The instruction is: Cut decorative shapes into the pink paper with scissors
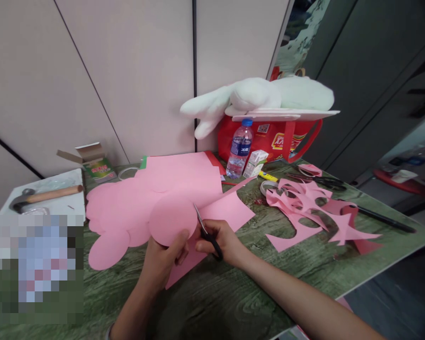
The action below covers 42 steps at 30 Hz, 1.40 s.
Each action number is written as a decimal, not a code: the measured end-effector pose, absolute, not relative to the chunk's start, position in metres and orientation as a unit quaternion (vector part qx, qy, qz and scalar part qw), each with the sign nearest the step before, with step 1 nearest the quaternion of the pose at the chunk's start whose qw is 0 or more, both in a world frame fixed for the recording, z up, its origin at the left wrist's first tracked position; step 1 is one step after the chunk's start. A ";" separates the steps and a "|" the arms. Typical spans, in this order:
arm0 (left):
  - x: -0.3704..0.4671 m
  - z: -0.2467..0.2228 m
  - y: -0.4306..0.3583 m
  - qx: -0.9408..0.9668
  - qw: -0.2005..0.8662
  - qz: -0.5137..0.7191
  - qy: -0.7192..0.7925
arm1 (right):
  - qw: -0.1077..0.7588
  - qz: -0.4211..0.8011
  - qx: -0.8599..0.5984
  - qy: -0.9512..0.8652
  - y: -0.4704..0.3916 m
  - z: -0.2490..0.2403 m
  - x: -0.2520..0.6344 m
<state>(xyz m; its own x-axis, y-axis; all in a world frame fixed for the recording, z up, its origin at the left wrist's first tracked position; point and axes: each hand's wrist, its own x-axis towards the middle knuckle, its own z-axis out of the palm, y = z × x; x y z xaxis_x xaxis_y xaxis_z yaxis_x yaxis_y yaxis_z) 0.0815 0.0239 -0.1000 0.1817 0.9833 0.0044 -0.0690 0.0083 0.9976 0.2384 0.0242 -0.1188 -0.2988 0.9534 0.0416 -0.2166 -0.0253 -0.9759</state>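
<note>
My left hand (168, 255) grips a round pink paper disc (173, 218), its thumb lying on the front. In my right hand (219, 241) is a pair of scissors (212, 242) with black handles, the blades pointing up along the disc's right edge. A pink paper piece with angled corners (230, 208) spreads behind and below my hands; I cannot tell whether it still joins the disc. To the left lie several overlapping pink paper circles (109, 248). Pink sheets (184, 172) rest at the back, over green and red paper.
Pink cut-out scraps (311, 200) heap on the right of the table. Behind stand a water bottle (239, 148), a small carton (255, 164) and a red bag (230, 134) with a white plush toy (257, 94) above. A hammer (53, 193) lies on a white box at left.
</note>
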 end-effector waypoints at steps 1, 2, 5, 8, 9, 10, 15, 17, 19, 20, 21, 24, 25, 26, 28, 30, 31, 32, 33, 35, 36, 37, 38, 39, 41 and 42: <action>0.081 -0.100 0.024 0.525 0.562 0.468 0.434 | 0.471 0.620 -0.360 -0.514 0.024 -0.119 0.238; 0.081 -0.100 0.023 0.526 0.562 0.468 0.434 | 0.470 0.620 -0.361 -0.514 0.024 -0.119 0.238; 0.081 -0.099 0.023 0.532 0.557 0.467 0.434 | 0.470 0.617 -0.363 -0.516 0.025 -0.120 0.238; 0.082 -0.099 0.024 0.532 0.556 0.470 0.432 | 0.469 0.613 -0.363 -0.522 0.024 -0.120 0.238; 0.082 -0.098 0.024 0.531 0.558 0.471 0.431 | 0.468 0.612 -0.363 -0.525 0.024 -0.120 0.239; 0.082 -0.098 0.024 0.530 0.559 0.472 0.429 | 0.466 0.611 -0.365 -0.527 0.024 -0.120 0.239; 0.081 -0.096 0.024 0.542 0.544 0.470 0.436 | 0.467 0.612 -0.372 -0.518 0.024 -0.120 0.238; 0.081 -0.096 0.024 0.543 0.542 0.469 0.438 | 0.465 0.616 -0.373 -0.515 0.024 -0.120 0.238; 0.081 -0.096 0.025 0.546 0.540 0.467 0.438 | 0.463 0.617 -0.377 -0.513 0.025 -0.120 0.238; 0.080 -0.096 0.025 0.550 0.538 0.466 0.438 | 0.464 0.616 -0.379 -0.512 0.025 -0.120 0.238; 0.080 -0.097 0.025 0.554 0.535 0.466 0.436 | 0.464 0.615 -0.381 -0.511 0.025 -0.120 0.238; 0.078 -0.099 0.027 0.561 0.532 0.469 0.427 | 0.464 0.614 -0.383 -0.511 0.025 -0.122 0.238; 0.077 -0.100 0.027 0.560 0.533 0.470 0.425 | 0.464 0.615 -0.382 -0.511 0.025 -0.122 0.238; 0.077 -0.100 0.027 0.559 0.535 0.471 0.424 | 0.463 0.615 -0.381 -0.513 0.025 -0.122 0.238; 0.076 -0.101 0.027 0.559 0.534 0.473 0.423 | 0.461 0.613 -0.382 -0.515 0.025 -0.123 0.238; 0.076 -0.100 0.027 0.562 0.531 0.476 0.420 | 0.459 0.611 -0.383 -0.519 0.025 -0.123 0.238; 0.076 -0.100 0.027 0.561 0.531 0.478 0.419 | 0.459 0.610 -0.384 -0.520 0.025 -0.123 0.238; 0.076 -0.100 0.027 0.559 0.533 0.479 0.418 | 0.458 0.609 -0.384 -0.521 0.025 -0.123 0.239; 0.076 -0.100 0.026 0.556 0.534 0.481 0.418 | 0.458 0.609 -0.384 -0.522 0.025 -0.123 0.239; 0.076 -0.101 0.026 0.553 0.536 0.482 0.417 | 0.457 0.609 -0.383 -0.523 0.025 -0.123 0.239; 0.075 -0.101 0.026 0.553 0.536 0.482 0.418 | 0.457 0.609 -0.383 -0.522 0.025 -0.123 0.239; 0.075 -0.100 0.026 0.553 0.535 0.482 0.419 | 0.457 0.610 -0.383 -0.522 0.025 -0.123 0.239; 0.075 -0.100 0.026 0.551 0.533 0.485 0.422 | 0.457 0.611 -0.383 -0.521 0.025 -0.123 0.239; 0.075 -0.100 0.027 0.547 0.531 0.489 0.424 | 0.456 0.611 -0.383 -0.522 0.025 -0.123 0.239; 0.077 -0.099 0.027 0.528 0.532 0.505 0.428 | 0.456 0.610 -0.382 -0.524 0.025 -0.122 0.239; 0.078 -0.098 0.027 0.515 0.536 0.515 0.426 | 0.456 0.609 -0.382 -0.525 0.025 -0.122 0.239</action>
